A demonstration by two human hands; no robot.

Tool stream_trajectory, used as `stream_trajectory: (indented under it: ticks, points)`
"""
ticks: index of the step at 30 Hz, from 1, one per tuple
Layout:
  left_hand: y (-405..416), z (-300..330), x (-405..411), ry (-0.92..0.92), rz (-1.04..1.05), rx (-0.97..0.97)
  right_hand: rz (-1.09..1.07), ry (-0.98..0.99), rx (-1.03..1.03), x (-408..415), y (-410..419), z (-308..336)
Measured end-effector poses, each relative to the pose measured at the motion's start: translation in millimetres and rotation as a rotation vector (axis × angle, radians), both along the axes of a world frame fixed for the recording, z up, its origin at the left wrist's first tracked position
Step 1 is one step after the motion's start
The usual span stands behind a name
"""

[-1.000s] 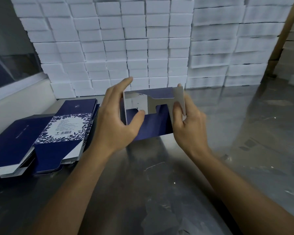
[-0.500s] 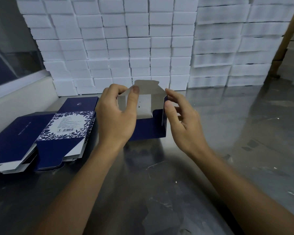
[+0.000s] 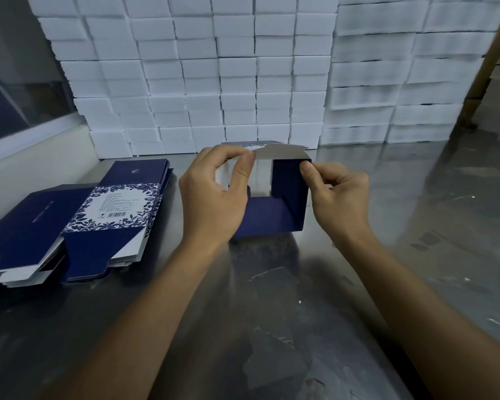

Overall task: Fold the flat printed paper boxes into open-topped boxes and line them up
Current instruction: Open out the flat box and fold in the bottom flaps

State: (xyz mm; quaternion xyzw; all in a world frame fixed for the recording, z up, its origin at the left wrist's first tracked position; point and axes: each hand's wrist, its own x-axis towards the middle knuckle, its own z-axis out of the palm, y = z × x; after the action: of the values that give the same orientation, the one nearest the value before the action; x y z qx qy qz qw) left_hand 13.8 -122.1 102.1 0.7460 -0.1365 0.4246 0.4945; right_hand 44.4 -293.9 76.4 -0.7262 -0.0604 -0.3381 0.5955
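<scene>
Right now both hands are gripping a half-formed navy paper box (image 3: 286,197) over the far middle of the steel table (image 3: 416,241). The left hand (image 3: 214,194) is curling around the box's left side, with its thumb pressing against a pale inner flap (image 3: 280,153) at the top edge. The right hand (image 3: 338,197) is pinching the box's upper right corner between thumb and curled fingers. The box is showing a dark blue front and right wall, and its white inside is visible through the gap between the hands; whether its base is touching the table I cannot tell.

To the left, a stack of flat printed boxes (image 3: 110,220) is lying on the table, the top one showing a blue floral band and a barcode. A second flat stack (image 3: 26,226), plain navy, is sitting just beside it, further left. Along the far edge, white foam blocks (image 3: 214,82) are standing piled in a wall.
</scene>
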Motion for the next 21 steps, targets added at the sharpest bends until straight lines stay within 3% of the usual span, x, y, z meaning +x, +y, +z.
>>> stream_trajectory:
  ticks: [5,10,17,21]
  points:
    - [0,4,-2,0.027,0.041,-0.088,0.06,0.026,-0.014,-6,3,2]
    - [5,10,-2,0.075,0.122,-0.228,0.097,-0.067,-0.196,-14,9,-3]
    - [7,14,-2,0.114,0.119,-0.305,-0.046,-0.204,-0.434,-13,11,-10]
    - [3,13,-3,0.107,0.095,-0.28,-0.167,-0.25,-0.418,-5,9,-11]
